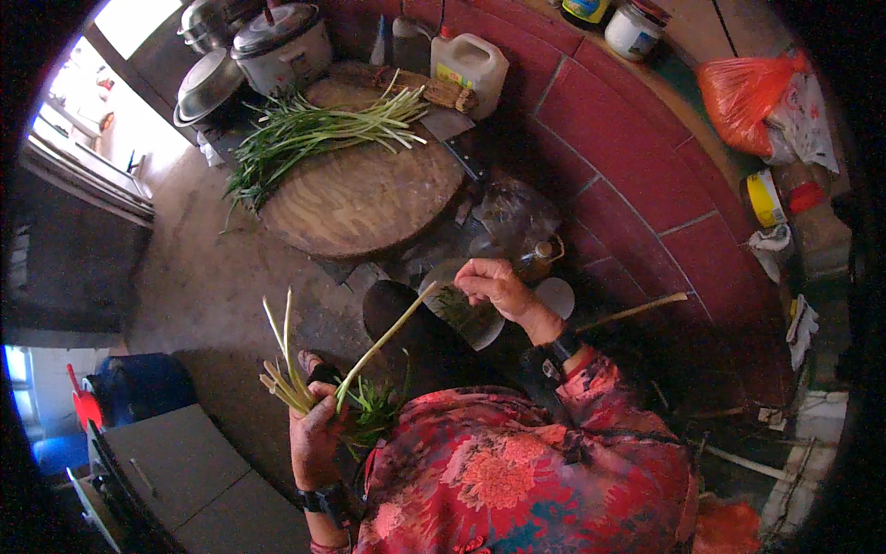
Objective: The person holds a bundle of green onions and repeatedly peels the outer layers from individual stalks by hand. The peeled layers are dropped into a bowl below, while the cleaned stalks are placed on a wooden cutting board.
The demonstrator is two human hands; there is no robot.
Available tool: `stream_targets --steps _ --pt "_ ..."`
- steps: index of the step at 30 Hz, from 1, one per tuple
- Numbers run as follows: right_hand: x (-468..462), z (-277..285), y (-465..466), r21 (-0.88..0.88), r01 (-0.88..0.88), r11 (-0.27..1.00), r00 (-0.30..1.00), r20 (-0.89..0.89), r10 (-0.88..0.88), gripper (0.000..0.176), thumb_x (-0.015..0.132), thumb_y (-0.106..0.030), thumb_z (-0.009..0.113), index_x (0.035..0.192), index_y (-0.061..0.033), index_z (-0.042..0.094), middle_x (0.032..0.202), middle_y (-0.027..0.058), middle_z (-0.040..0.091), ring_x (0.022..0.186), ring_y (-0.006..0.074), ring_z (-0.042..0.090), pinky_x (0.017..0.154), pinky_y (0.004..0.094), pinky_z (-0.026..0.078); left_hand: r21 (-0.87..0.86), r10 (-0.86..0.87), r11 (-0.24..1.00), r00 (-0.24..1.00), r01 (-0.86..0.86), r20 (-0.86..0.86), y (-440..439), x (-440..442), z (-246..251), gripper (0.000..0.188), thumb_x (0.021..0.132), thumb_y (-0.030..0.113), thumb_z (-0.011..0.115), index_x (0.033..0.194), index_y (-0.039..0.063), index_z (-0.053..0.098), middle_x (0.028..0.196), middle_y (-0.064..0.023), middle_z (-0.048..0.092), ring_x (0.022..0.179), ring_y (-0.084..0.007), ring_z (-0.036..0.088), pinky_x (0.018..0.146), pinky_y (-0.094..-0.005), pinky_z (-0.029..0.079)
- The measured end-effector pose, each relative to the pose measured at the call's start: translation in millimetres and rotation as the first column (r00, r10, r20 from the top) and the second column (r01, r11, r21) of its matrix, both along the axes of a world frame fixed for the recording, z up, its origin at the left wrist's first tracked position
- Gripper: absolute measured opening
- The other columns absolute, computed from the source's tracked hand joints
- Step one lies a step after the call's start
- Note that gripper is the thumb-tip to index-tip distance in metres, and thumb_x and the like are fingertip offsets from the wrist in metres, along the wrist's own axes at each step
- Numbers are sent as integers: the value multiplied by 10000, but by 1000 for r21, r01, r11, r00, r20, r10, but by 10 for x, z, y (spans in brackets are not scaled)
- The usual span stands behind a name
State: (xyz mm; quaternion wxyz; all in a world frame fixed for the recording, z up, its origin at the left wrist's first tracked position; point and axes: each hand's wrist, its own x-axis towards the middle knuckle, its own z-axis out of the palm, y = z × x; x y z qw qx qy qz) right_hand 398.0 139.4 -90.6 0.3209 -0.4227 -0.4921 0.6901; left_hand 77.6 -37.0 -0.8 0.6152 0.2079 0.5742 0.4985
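My left hand (318, 433) is closed around a small bunch of long green stalks, likely garlic greens or scallions (294, 388), pale ends up and leaves hanging on its right side. One stalk (387, 336) leans away from the bunch, its pale tip just left of my right hand (491, 287). That hand has curled fingers with thumb and forefinger close together; whether a scrap is between them, I cannot tell. Beyond, a larger pile of the greens (325, 131) lies on a round wooden chopping board (367, 194), with a cleaver (450, 128) at its right edge.
Below my right hand is a container with green scraps (464, 311). A plastic jug (471, 73), a lidded pot (280, 52) and metal basins (208, 83) stand behind the board. A glass bottle (543, 253) is near a plastic bag (516, 211). Red tiled wall (609, 145) curves along the right.
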Motion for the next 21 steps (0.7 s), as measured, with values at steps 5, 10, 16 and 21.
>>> stream_targets --steps 5,10,16,21 --pt "157 -524 27 46 -7 999 971 237 -4 197 915 -210 631 972 -25 667 809 12 634 658 95 577 613 256 496 37 10 999 1000 -10 -9 -25 -51 -13 124 828 170 630 875 62 592 713 2 545 604 -78 472 509 -205 320" --pt "257 -1006 -92 -19 -49 999 873 484 52 256 885 -139 637 1102 -4 649 834 70 666 627 147 606 604 302 509 35 33 999 999 -33 -2 -27 -49 -25 135 833 181 637 868 58 592 707 -3 549 581 -76 456 498 -201 299" --pt "221 -1069 -139 356 -316 879 613 784 -98 169 865 -140 591 983 -48 668 850 146 694 690 278 686 653 426 515 -1 -29 1000 999 29 -36 -29 -27 -3 163 845 201 642 884 52 587 701 -5 549 562 -69 431 492 -210 291" --pt "193 -904 -150 311 -229 923 571 810 -131 116 856 -170 599 849 -78 669 777 128 688 768 309 684 660 433 511 33 -26 999 999 25 25 -30 0 28 135 848 178 634 880 61 573 698 9 510 573 -79 436 494 -219 307"
